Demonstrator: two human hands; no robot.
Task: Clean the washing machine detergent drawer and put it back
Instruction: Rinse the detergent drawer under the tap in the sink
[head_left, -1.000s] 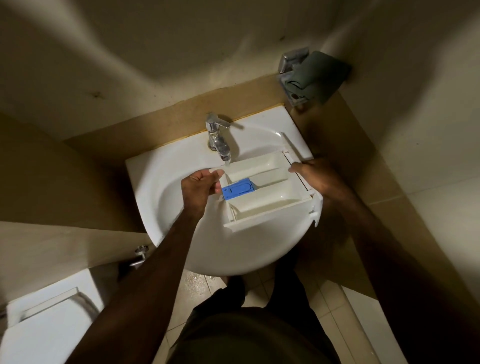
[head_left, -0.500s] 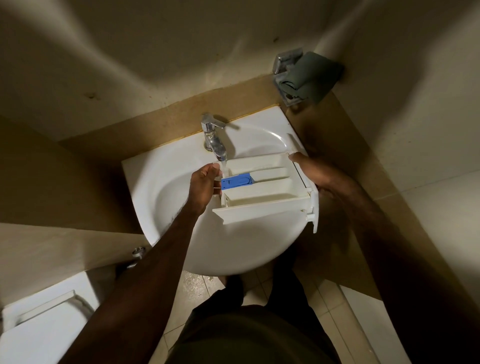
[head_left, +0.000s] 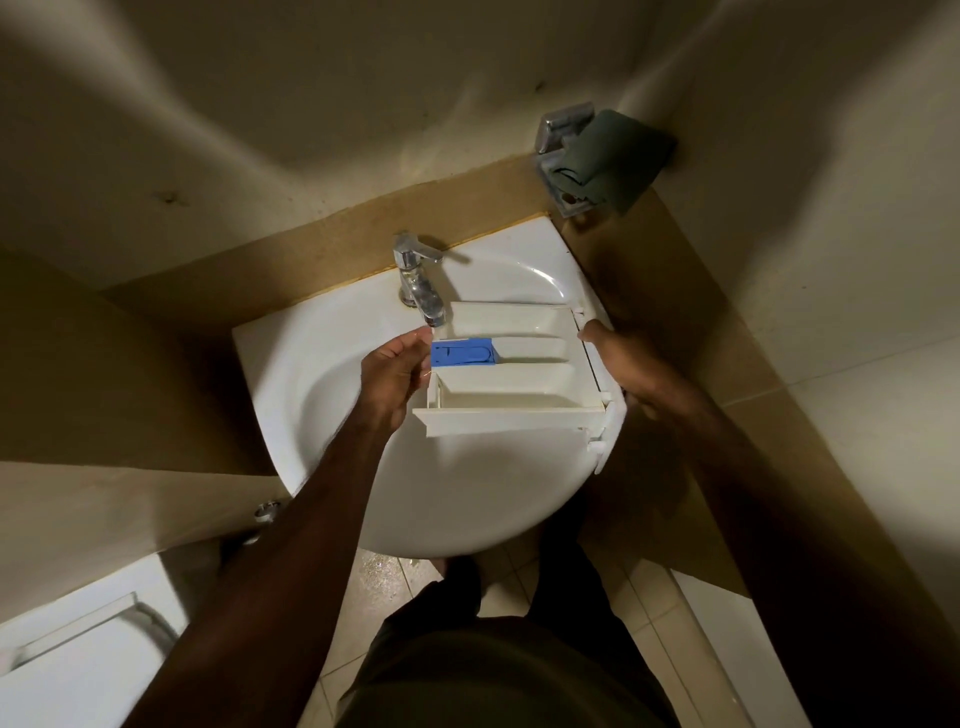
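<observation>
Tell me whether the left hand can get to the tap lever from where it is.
Probably yes: the left hand holds the drawer's end just below the tap, nothing lies between, but it must let go first.

No readable text, label, brand, number or sign is being shown on any surface; faint moulded marks are being seen on the blue insert (head_left: 464, 353) of the detergent drawer (head_left: 519, 384), but they are too blurred to be read
</observation>
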